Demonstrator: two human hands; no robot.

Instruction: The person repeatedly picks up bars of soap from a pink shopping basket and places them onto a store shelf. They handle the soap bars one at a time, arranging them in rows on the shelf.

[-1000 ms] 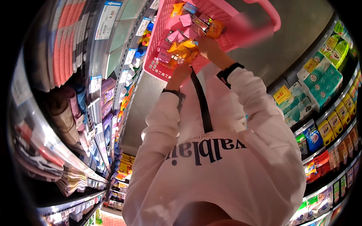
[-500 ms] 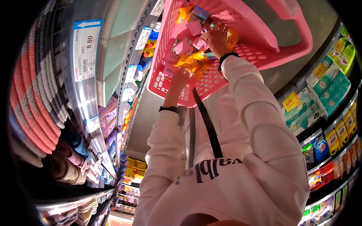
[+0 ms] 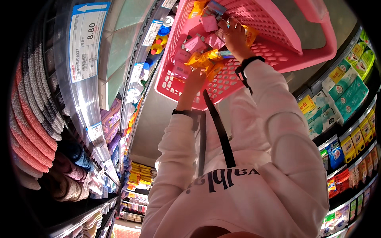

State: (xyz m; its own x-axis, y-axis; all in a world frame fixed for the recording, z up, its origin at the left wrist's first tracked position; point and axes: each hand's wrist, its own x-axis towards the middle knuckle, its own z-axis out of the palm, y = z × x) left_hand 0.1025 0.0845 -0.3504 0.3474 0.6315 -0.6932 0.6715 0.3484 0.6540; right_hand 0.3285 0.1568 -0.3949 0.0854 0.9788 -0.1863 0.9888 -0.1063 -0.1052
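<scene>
A pink perforated plastic basket (image 3: 182, 96) fills the top middle and holds several small packages. My left hand (image 3: 193, 84) reaches over its near side, with fingers closed on an orange packet (image 3: 199, 61). Deeper in, my right hand (image 3: 235, 39) has its fingers bent down among the packages; what they grip is hidden. Pink boxes (image 3: 195, 44) lie between the two hands. Another orange packet (image 3: 250, 35) is beside my right hand, and a third orange packet (image 3: 197, 9) sits at the far left of the basket.
On the left, a shelf rail with a price label (image 3: 88, 43) runs close by, above folded towels (image 3: 35, 131). Bottles with coloured caps (image 3: 156, 48) line the shelf next to the basket. Green tissue packs (image 3: 351, 99) and yellow bags (image 3: 348, 150) stand on the right shelves. The basket's handle (image 3: 327, 35) extends right.
The basket and both hands have shifted slightly up and right in the picture. My right hand's fingers are more bent among the packages. My left hand stays at the orange packet.
</scene>
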